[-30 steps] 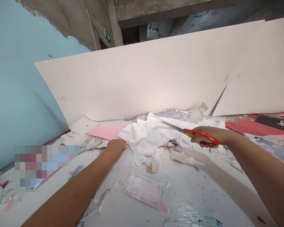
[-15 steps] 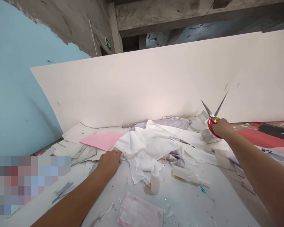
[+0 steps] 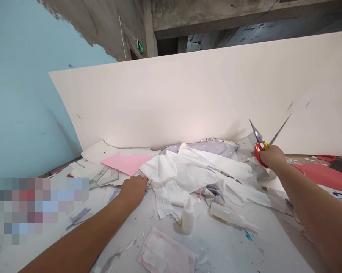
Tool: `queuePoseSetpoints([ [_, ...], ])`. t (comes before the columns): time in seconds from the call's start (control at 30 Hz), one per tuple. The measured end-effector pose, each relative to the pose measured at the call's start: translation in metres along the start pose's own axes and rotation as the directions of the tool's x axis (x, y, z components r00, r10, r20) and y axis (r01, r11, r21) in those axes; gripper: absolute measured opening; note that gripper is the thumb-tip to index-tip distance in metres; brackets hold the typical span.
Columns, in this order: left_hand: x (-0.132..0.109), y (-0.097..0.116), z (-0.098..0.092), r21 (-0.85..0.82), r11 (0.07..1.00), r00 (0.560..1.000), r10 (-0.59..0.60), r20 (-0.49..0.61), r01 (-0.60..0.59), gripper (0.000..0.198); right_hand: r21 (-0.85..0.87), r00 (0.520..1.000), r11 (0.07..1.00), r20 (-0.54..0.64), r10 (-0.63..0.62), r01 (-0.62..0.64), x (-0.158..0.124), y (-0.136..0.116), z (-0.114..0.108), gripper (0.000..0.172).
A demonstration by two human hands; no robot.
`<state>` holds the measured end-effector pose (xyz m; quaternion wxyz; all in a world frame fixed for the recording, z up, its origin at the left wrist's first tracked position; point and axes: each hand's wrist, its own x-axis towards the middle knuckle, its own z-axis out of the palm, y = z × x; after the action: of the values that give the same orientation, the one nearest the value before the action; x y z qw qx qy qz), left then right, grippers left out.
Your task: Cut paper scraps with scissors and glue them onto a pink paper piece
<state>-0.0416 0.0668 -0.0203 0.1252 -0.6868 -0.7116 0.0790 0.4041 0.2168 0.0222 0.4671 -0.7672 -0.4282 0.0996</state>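
My left hand (image 3: 133, 190) lies at the near edge of a crumpled white cloth (image 3: 176, 178), fingers on the fabric. Whether it grips the cloth I cannot tell. Raised above the far right of the cloth, my right hand (image 3: 273, 157) is shut on red-handled scissors (image 3: 259, 149), with their steel blades (image 3: 256, 132) spread apart and pointing up. Just below the cloth stand a small white glue bottle (image 3: 187, 218) and a clear plastic bottle (image 3: 230, 216) lying on its side. Part of the cloth's underside is hidden.
A tall white board (image 3: 188, 94) leans along the back of the cluttered table, against a blue wall (image 3: 25, 76). Pink paper (image 3: 125, 163), a lilac floral fabric (image 3: 213, 148), a clear set square (image 3: 105, 176), a pink-edged pad (image 3: 167, 252) and red sheet (image 3: 324, 176) lie around.
My right hand has lifted the scissors from over the cloth, up and to the right, and their blades now stand open. My left hand stays at the cloth's edge.
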Motion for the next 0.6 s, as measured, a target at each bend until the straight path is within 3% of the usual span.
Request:
queuePoseSetpoints([
  [0.1, 0.000, -0.001, -0.001, -0.004, 1.000, 1.000, 0.002, -0.003, -0.002, 0.024, -0.026, 0.992, 0.992, 0.022, 0.128, -0.127, 0.001, -0.012, -0.012, 0.027],
  [0.23, 0.001, -0.002, 0.000, 0.000, 1.000, 1.000, 0.002, -0.004, -0.002, 0.024, -0.036, 0.990, 0.991, -0.062, 0.129, -0.131, -0.001, -0.032, -0.034, 0.026],
  [0.43, -0.001, -0.002, 0.000, -0.006, 1.000, 1.000, 0.016, -0.013, -0.016, 0.023, -0.071, 0.967, 0.997, -0.247, -0.056, 0.040, -0.004, -0.058, -0.072, 0.046],
  [0.6, -0.002, -0.002, 0.001, -0.016, 1.000, 1.000, 0.007, -0.009, -0.007, 0.020, -0.228, 0.882, 0.948, -0.367, -0.294, 0.221, -0.006, -0.076, -0.105, 0.039],
])
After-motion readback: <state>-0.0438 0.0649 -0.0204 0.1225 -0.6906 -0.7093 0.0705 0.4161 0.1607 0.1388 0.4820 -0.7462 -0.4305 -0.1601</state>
